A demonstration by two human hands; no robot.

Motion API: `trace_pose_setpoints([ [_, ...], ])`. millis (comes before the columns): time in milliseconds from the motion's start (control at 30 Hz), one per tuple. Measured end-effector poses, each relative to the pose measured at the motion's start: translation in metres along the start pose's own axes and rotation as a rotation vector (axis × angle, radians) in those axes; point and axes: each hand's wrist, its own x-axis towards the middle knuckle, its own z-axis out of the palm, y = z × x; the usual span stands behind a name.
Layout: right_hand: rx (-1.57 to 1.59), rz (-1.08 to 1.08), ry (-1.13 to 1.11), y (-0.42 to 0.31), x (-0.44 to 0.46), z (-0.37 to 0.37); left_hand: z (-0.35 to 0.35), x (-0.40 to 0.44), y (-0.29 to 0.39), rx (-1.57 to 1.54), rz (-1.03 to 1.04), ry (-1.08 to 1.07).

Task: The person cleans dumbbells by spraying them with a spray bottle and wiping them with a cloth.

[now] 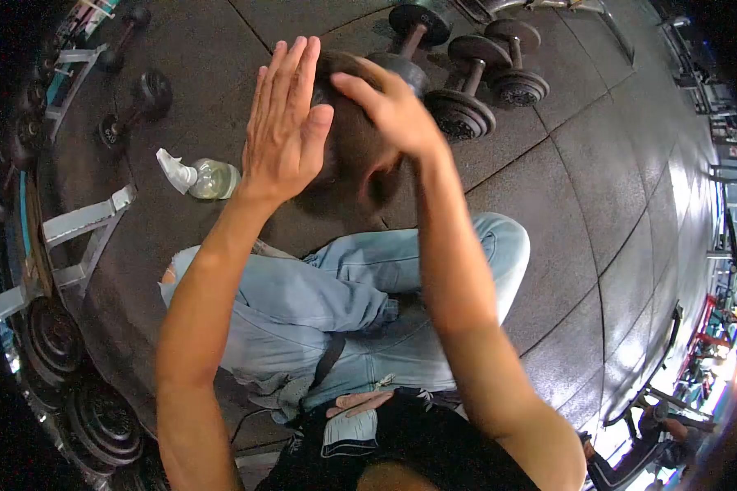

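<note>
My left hand (287, 135) is raised, its fingers stretched upward and its thumb out to the right. It holds nothing. My right hand (397, 114) is smeared by motion, its thumb and a finger pointing left and apart, with other fingers hidden. Between and below the hands shows a dark brown rounded shape (352, 147), too blurred to make out; whether either hand touches it is unclear. A clear spray bottle (214, 179) with a white nozzle lies to the left of my left wrist. My legs (303, 295) in light blue jeans are folded below.
Several dumbbells (460, 112) rest on the dark tiled floor (540, 196) at the top, with another (135, 108) at upper left. A white metal frame (88, 221) and weight plates (102, 425) line the left side. At lower right, part of a person (659, 438) shows near equipment.
</note>
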Motion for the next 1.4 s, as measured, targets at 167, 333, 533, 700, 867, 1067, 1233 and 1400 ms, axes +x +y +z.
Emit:
trace_pose_setpoints([
  [167, -0.195, -0.344, -0.758, 0.031, 0.123, -0.010, 0.000, 0.001, 0.004, 0.026, 0.000, 0.032],
  [333, 0.554, -0.039, -0.694, 0.043, 0.109, 0.007, -0.004, 0.002, 0.001, 0.082, -0.027, 0.023],
  [533, 0.180, 0.081, 0.019, 0.015, 0.028, -0.002, 0.001, 0.001, 0.005, 0.025, -0.035, 0.076],
  [700, -0.139, -0.208, 0.847, 0.009, -0.072, 0.101, 0.006, 0.002, -0.010, -0.056, -0.032, 0.206],
  [867, -0.224, -0.226, 0.675, 0.015, -0.090, 0.090, -0.004, -0.011, -0.006, -0.964, -0.455, 0.517],
  [1067, -0.183, 0.319, -0.006, -0.020, 0.004, -0.016, -0.045, -0.034, -0.035, -1.234, -0.662, 0.899],
  [1233, -0.461, 0.420, -0.491, -0.043, 0.113, -0.007, -0.057, -0.031, -0.045, -1.220, -0.662, 0.970],
  [1400, -1.325, 0.409, -0.736, -0.064, 0.128, 0.080, -0.062, -0.029, -0.049, -1.260, -0.640, 1.003],
])
